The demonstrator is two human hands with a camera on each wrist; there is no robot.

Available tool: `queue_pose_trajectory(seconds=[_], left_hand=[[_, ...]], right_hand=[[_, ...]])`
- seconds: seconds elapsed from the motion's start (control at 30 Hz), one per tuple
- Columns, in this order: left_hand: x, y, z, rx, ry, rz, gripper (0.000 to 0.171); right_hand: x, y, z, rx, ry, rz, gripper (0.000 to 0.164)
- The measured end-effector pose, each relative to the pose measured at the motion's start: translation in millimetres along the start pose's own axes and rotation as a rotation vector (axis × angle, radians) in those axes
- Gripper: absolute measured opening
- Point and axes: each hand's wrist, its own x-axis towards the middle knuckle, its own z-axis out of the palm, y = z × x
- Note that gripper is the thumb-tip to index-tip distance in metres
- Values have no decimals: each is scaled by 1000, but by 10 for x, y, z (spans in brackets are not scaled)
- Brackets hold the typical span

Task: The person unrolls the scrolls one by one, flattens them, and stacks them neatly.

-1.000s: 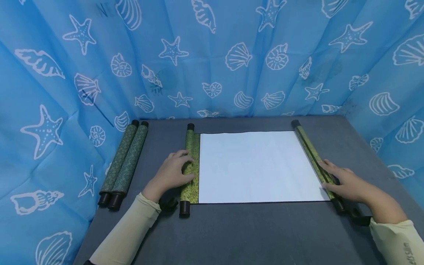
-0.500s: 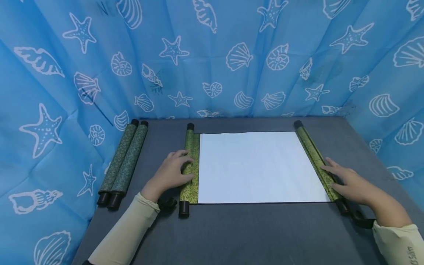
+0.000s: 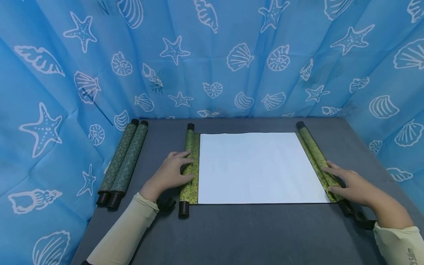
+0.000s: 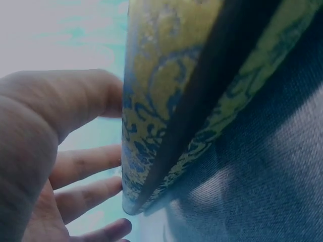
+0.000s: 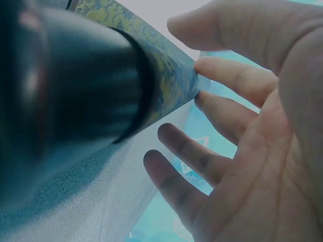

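Note:
A hanging scroll lies unrolled on the table, its white paper (image 3: 261, 167) bordered by yellow-green patterned bands. My left hand (image 3: 170, 173) rests on the left roller (image 3: 188, 165), thumb and fingers spread lightly over it. In the left wrist view, fingertips (image 4: 113, 186) touch the far side of that patterned roller (image 4: 156, 101). The right roller (image 3: 313, 147) slants at the paper's other end. Against it lie the fingertips of my right hand (image 3: 352, 186). Its loosely extended fingers (image 5: 227, 78) show in the right wrist view, beside the roller's dark end knob (image 5: 86, 80).
Two rolled green scrolls (image 3: 130, 158) with dark end knobs lie side by side at the table's left edge. A blue curtain (image 3: 212, 59) with shells and starfish hangs behind and along both sides of the grey table (image 3: 258, 235).
The right roller has turned and shifted slightly to the right, baring more of the green band beside the paper. My right hand has moved right with it; the left hand stays in place.

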Motion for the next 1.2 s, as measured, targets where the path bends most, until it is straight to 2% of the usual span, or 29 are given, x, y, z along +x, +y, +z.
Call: queue_pose_trajectory(seconds=[0.2, 0.43, 0.67, 0.87, 1.2], left_hand=[[-15, -13, -29, -1, -18, 5, 70], [-29, -4, -50, 3, -29, -6, 67], [-36, -42, -52, 4, -23, -11, 65], [-40, -29, -81, -14, -41, -35, 67], [-58, -57, -147, -23, -60, -52, 69]], right_hand=[[-8, 82, 21, -28, -11, -1, 78], [-9, 118, 25, -48, -12, 0, 82], [-42, 143, 5, -21, -18, -16, 86], [-81, 182, -3, -20, -24, 5, 87], [-106, 203, -7, 13, -13, -15, 87]])
